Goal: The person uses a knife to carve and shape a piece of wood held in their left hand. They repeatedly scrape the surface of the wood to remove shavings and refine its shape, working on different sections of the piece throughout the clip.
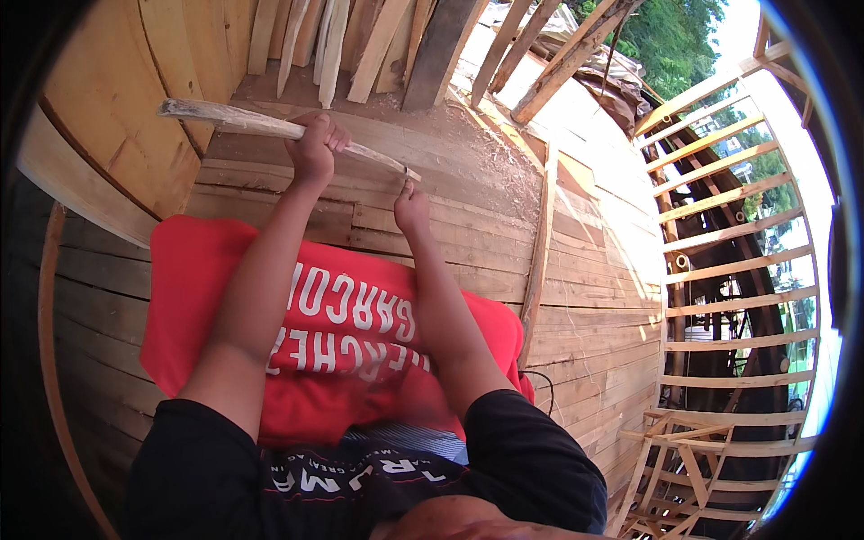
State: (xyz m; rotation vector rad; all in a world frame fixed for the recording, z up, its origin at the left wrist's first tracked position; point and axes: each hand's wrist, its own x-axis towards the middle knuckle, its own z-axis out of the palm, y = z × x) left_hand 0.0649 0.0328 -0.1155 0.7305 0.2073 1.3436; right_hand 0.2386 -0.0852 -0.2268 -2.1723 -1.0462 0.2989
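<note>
Though uneven and scuffed, floored all across with a plank deck [594, 360], in long boards laid side by side with dark seams, and glaringly sunlit toward the upper right. Edged on the right by a slatted railing [733, 192] of pale timber, with green trees [675, 45] beyond it. Closed in at the upper left by broad upright boards [112, 90], lined along the top with leaning slats and posts [382, 45]. Fitted at the lower right with a braced wooden frame [693, 468]. Covered in front of a black shirt [193, 468] by a red cloth [198, 297] with large white lettering. Crossed, right of the cloth, by a narrow batten [542, 243]. Held out above the deck, beyond the cloth: a long rough stick [238, 119], thick toward the left, tapering rightward. Wrapped near its middle by the left hand [312, 151], in a tight fist; pinched at the thin end by the right hand [412, 207], with curled fingers, too small there to tell whether around anything else. Looped beside the cloth, a thin black cord [547, 382].
</note>
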